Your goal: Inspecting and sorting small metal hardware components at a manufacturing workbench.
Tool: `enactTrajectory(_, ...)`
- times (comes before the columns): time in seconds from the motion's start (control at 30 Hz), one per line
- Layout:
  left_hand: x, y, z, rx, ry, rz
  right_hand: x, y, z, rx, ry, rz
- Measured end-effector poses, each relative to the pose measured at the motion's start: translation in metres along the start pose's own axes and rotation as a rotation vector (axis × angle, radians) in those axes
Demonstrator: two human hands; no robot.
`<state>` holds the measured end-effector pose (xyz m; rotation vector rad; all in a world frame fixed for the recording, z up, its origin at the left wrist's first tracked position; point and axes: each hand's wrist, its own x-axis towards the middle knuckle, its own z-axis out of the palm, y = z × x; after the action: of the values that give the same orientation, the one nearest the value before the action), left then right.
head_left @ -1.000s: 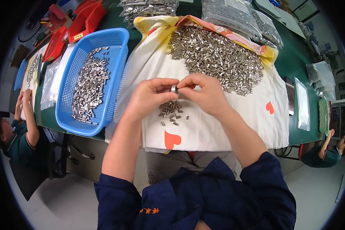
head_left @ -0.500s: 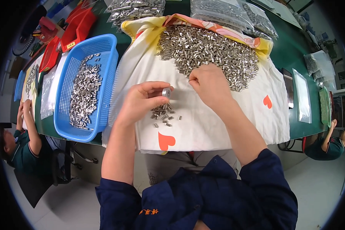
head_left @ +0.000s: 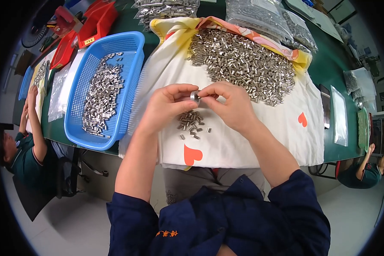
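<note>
My left hand (head_left: 166,104) and my right hand (head_left: 228,104) meet over a white cloth (head_left: 239,141), both pinching one small shiny metal sleeve (head_left: 195,96) between the fingertips. Just below the hands lies a small cluster of tiny metal pieces (head_left: 193,123). Beyond the hands, a big heap of short silver metal sleeves (head_left: 243,64) covers the far part of the cloth.
A blue plastic basket (head_left: 132,47) holding more metal sleeves stands at my left on the green table (head_left: 328,72). Clear bags of parts (head_left: 264,17) lie at the back, red bins (head_left: 94,23) at the back left. Other people sit at the left (head_left: 25,141) and right (head_left: 367,170).
My right hand reached back to the big heap, then returned to my left hand. Both hands now pinch the sleeve together again.
</note>
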<state>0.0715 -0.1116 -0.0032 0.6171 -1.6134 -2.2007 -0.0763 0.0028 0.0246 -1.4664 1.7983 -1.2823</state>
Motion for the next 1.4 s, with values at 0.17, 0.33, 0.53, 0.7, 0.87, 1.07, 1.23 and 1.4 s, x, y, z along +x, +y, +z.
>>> enactTrajectory(0.17, -0.001, -0.003, 0.000, 0.008, -0.001, 0.012, -0.002, 0.004, 0.008, -0.175, 0.082, -0.163)
enactTrajectory(0.33, -0.003, -0.001, 0.003, 0.100, 0.056, 0.039, -0.002, 0.005, 0.017, -0.352, 0.177, -0.336)
enactTrajectory(0.53, -0.002, 0.001, 0.005, 0.128, 0.025, 0.007, 0.002, 0.004, -0.002, -0.010, -0.043, 0.039)
enactTrajectory(0.7, -0.002, 0.002, 0.004, 0.138, -0.021, -0.035, 0.008, 0.009, -0.012, -0.082, 0.055, 0.023)
enactTrajectory(0.87, -0.002, 0.007, 0.007, 0.164, -0.030, -0.075, 0.013, 0.030, -0.025, -0.557, 0.157, -0.055)
enactTrajectory(1.07, -0.002, 0.005, 0.007, 0.142, -0.015, -0.080, 0.015, 0.035, -0.007, -0.760, 0.135, -0.150)
enactTrajectory(1.23, -0.001, 0.004, 0.006, 0.125, -0.015, -0.047, 0.012, 0.024, -0.010, -0.584, 0.105, -0.062)
enactTrajectory(1.4, -0.002, 0.000, 0.001, 0.097, 0.033, -0.032, 0.002, -0.001, -0.002, 0.017, -0.007, 0.128)
